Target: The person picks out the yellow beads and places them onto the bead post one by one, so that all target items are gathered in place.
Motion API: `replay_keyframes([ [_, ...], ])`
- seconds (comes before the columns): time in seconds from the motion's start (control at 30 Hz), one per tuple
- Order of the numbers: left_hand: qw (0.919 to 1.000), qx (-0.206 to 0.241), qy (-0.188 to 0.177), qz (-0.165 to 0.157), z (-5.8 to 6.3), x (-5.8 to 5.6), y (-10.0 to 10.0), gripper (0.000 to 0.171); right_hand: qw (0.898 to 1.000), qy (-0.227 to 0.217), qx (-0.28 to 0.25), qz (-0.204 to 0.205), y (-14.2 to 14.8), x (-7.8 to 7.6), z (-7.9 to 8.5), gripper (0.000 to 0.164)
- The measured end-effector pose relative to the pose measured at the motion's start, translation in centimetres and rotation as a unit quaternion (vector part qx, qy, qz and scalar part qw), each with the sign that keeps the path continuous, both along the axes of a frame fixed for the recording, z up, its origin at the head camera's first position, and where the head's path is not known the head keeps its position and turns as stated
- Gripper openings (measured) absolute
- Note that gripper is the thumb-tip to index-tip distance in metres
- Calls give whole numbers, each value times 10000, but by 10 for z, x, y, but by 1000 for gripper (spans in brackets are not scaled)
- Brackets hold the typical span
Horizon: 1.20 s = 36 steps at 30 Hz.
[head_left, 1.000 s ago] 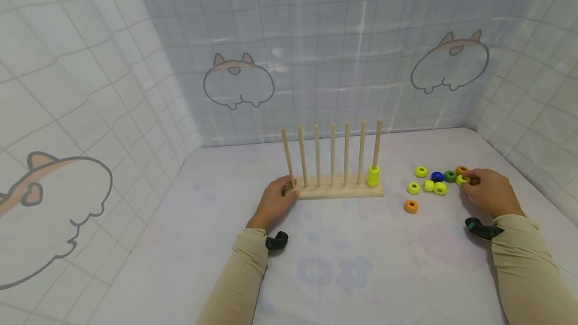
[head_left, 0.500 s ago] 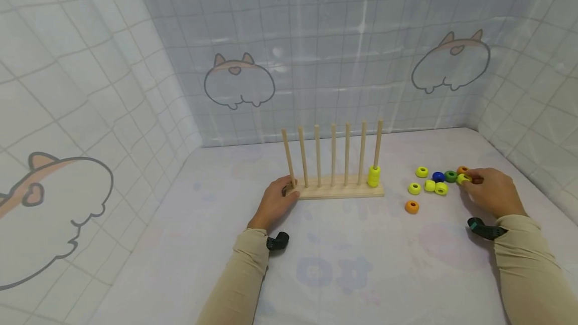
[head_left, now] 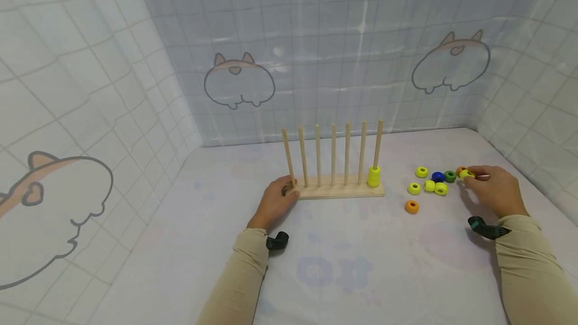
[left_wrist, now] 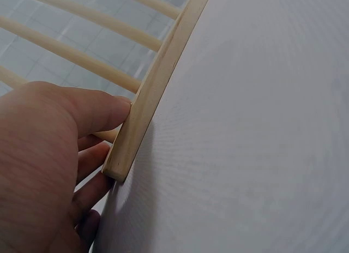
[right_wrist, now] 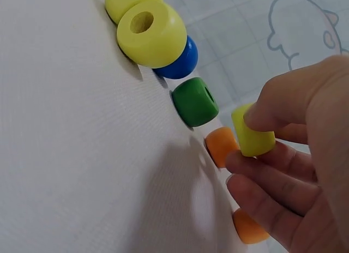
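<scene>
My left hand (head_left: 273, 202) holds the left end of a wooden peg rack (head_left: 340, 193). In the left wrist view, the thumb presses the edge of its base (left_wrist: 143, 103), with the other fingers behind. Several upright pegs stand on the rack. Stacked yellow beads (head_left: 373, 176) sit at the foot of the rightmost peg. At the right, my right hand (head_left: 496, 190) pinches a yellow bead (right_wrist: 255, 134) between thumb and fingers, just above the table. Close by lie an orange bead (right_wrist: 220, 147) and a green bead (right_wrist: 195, 102).
Left of my right hand lie a blue bead (head_left: 438, 177), several loose yellow beads (head_left: 414, 188) and, nearer me, an orange bead (head_left: 412, 207). The right wrist view shows another orange bead (right_wrist: 250, 227) beneath the fingers. A tiled-pattern backdrop (head_left: 316, 54) rises behind the table.
My right hand has taken the yellow bead between thumb and fingers and lifted it slightly, shifting a little to the right. The left hand and the rack stay in place.
</scene>
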<state>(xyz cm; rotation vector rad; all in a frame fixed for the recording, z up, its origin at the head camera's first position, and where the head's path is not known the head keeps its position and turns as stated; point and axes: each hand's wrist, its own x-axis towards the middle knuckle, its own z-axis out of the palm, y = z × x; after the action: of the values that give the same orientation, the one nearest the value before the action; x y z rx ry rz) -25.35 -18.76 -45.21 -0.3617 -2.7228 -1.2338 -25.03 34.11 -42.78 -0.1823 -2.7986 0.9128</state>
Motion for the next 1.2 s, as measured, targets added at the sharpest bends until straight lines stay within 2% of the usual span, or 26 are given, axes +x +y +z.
replay_keyframes([
  [0.63, 10000, 56, -21, 1, -1, 0, 0, 35, 9993, 142, -328, -132, -5, -3, -1, 52],
  [0.97, 9999, 93, -102, 51, 0, 1, 0, 35, 9986, 238, -460, -111, -11, -3, 4, 58],
  [1.2, 9999, 48, -123, 53, 1, 1, 1, 35, 9981, 308, -534, -54, -12, -5, 2, 59],
])
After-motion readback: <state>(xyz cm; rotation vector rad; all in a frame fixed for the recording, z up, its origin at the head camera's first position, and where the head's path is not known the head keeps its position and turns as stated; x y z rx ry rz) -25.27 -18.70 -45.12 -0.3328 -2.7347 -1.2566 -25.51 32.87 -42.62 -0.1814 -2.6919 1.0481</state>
